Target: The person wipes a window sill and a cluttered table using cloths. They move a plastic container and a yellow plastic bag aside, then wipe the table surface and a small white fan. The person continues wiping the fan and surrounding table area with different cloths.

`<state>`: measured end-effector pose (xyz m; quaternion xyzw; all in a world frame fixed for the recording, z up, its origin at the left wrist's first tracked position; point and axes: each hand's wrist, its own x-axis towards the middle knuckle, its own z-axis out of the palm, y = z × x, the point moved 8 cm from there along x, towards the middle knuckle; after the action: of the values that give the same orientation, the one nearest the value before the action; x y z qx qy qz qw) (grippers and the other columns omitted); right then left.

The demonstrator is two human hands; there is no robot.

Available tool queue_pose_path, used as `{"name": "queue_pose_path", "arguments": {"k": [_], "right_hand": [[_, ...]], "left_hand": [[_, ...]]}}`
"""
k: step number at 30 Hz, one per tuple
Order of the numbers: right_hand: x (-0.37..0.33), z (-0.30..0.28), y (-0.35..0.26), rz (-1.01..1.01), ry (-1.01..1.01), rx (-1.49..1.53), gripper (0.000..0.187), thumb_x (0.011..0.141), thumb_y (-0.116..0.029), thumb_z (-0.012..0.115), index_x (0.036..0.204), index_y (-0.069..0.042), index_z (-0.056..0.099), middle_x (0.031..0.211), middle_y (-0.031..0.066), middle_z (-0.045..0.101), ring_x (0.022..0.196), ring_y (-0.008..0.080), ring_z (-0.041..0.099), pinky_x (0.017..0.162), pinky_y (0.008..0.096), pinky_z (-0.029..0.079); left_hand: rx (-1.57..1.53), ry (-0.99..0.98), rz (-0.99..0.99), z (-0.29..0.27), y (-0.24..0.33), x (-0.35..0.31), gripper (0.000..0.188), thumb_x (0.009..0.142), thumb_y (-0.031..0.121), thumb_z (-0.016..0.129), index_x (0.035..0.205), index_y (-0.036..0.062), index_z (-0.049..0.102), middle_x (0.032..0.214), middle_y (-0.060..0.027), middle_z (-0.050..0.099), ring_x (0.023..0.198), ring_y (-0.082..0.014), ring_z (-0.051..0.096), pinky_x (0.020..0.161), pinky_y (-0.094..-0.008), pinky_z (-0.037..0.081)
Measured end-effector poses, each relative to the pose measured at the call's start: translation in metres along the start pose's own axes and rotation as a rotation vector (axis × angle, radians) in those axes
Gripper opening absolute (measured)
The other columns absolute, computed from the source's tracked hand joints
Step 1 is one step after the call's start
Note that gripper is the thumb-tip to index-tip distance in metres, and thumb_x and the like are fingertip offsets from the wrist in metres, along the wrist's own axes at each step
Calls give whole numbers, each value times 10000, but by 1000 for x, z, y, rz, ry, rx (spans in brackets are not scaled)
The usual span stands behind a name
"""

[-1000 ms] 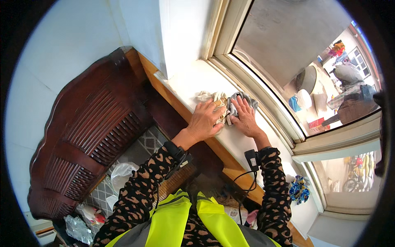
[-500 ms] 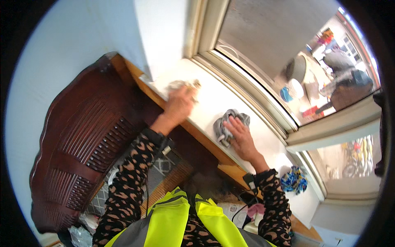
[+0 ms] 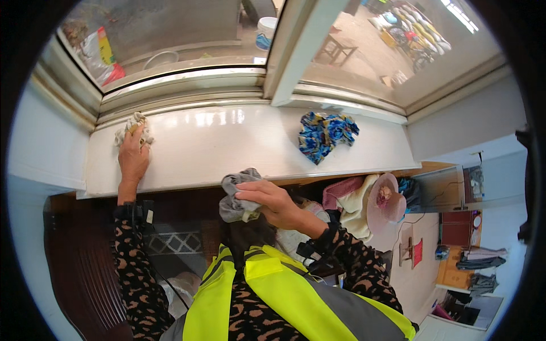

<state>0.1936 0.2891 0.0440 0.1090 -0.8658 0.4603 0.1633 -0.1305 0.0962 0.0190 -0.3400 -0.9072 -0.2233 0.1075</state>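
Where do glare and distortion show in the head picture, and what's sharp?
Head view: glare patches brighten the white sill along its far side; head view: the window frame bends toward the dark rim; head view: the right hand and grey cloth look fairly sharp.

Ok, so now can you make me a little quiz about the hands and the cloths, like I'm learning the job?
1. True or false: the left hand is touching the pale cloth at the left end of the windowsill.

2. Multiple choice: what does the bunched cloth lying on the windowsill, with no hand on it, look like?
A) plain red
B) patterned, mostly blue
C) plain green

3. Short answer: which hand holds the grey cloth?

Key:
1. True.
2. B.
3. The right hand.
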Motion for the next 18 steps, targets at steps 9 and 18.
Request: {"name": "queue_pose_path", "arguments": {"k": [9, 18], "right_hand": [[-128, -166, -4, 232, 569, -536, 593, 705, 193, 500, 1231, -48, 629, 1279, 167, 619, 1208, 336, 579, 1029, 396, 450], [-178, -309, 92, 642, 626, -1256, 558, 834, -169, 649, 1368, -113, 496, 1403, 157, 496, 1351, 335, 407, 1071, 619, 262]], "left_hand": [[10, 37, 208, 10, 84, -21, 557, 799, 42, 583, 1351, 107, 541, 1236, -162, 569, 1078, -375, 575, 919, -430, 478], [19, 47, 202, 7, 97, -26, 554, 791, 39, 593, 1338, 113, 547, 1245, -164, 567, 1093, -378, 572, 923, -435, 478]]}}
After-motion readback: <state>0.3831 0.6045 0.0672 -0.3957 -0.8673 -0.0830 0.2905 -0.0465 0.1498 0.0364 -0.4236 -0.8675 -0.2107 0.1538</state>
